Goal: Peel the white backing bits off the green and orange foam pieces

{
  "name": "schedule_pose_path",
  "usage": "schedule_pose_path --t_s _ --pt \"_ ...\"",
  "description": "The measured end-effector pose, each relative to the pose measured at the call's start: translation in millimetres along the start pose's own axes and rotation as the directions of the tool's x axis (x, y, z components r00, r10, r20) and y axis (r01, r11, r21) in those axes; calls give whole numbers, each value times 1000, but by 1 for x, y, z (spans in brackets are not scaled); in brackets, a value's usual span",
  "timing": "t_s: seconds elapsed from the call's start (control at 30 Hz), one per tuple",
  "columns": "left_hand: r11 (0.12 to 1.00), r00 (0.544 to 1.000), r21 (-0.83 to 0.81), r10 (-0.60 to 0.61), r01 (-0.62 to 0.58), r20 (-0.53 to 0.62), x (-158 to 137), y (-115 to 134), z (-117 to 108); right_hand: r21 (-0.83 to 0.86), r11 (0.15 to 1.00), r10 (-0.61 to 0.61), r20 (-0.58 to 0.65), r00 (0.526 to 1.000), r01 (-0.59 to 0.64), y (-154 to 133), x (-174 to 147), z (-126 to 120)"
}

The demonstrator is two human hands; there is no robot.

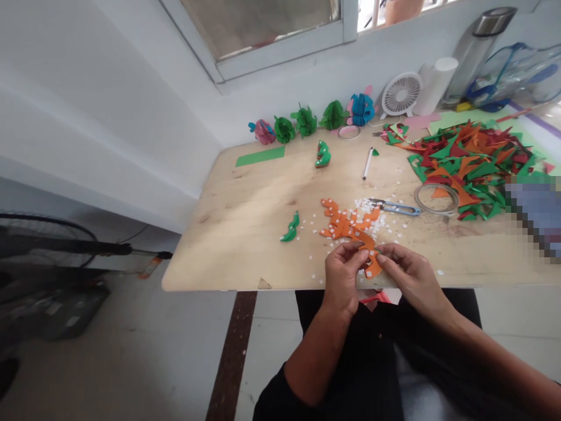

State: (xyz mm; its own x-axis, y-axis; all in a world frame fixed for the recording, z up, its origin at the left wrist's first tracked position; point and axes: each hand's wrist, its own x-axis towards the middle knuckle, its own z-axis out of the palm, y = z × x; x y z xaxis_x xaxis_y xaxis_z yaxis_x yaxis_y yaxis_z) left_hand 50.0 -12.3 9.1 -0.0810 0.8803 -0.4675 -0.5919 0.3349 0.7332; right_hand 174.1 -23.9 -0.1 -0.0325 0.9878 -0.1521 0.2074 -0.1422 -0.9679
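Near the table's front edge, my left hand [344, 270] pinches an orange paper cutout [373, 270] with a wavy outline and small white squares on it. My right hand [409, 272] closes its thumb and forefinger at the right edge of the same cutout. Just beyond my hands lies a heap of similar orange cutouts [344, 223] dotted with white squares. Many loose white squares [380, 225] are scattered around it. A green wavy cutout [291, 228] rests to the left, and a small stack of green cutouts [323, 155] sits farther back.
Blue-handled thread snips [397, 207] lie beyond the heap, beside a tape roll [436, 199]. Coloured paper scraps [475, 155] pile up at right. A white pen [367, 164], a green strip [260, 156], folded paper figures [305, 121] and a small fan [400, 95] are toward the wall.
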Motion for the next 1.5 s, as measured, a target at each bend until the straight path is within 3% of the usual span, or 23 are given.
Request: schedule_pose_path --t_s 0.13,0.33,0.5,0.6,0.67,0.77,0.83,0.87,0.93,1.1,1.3,1.4,1.5 --pt "999 999 30 19 -21 39 -1 5 -1 75 997 20 -2 1000 -20 -8 5 -4" --pt "990 990 136 8 -27 141 -6 5 -3 291 951 83 91 992 -107 -18 11 -6" --pt "981 988 188 10 -40 157 -8 0 -7 347 926 117 116 986 -150 -19 13 -4" --pt "931 978 313 147 -188 149 -10 0 -11 318 940 103 77 992 -122 -19 13 -5" --pt "784 913 470 371 -405 167 -11 2 -13 289 951 97 49 994 -107 -19 14 -5" --pt "347 681 664 647 -663 342 -10 6 -13 244 965 85 53 995 -95 -19 13 -4" --pt "81 543 688 683 -722 489 -7 9 -12 215 974 70 45 997 -78 -17 13 -3" --pt "-12 496 683 678 -730 542 -5 10 -12 194 979 57 35 998 -63 -15 13 -3" --pt "-119 449 672 658 -730 605 -2 11 -11 130 991 12 10 1000 -13 -11 12 -3" --pt "-141 472 661 593 -737 652 4 17 -14 -39 995 -97 -30 995 95 -6 12 -7" --pt "-240 441 579 446 -779 779 11 32 -19 -183 976 -106 60 993 115 -17 12 -11" --pt "-206 473 588 417 -782 776 13 37 -20 -239 961 -125 59 990 136 -22 12 -9" --pt "-102 538 627 419 -773 732 13 37 -20 -236 960 -143 44 989 150 -24 11 -8"
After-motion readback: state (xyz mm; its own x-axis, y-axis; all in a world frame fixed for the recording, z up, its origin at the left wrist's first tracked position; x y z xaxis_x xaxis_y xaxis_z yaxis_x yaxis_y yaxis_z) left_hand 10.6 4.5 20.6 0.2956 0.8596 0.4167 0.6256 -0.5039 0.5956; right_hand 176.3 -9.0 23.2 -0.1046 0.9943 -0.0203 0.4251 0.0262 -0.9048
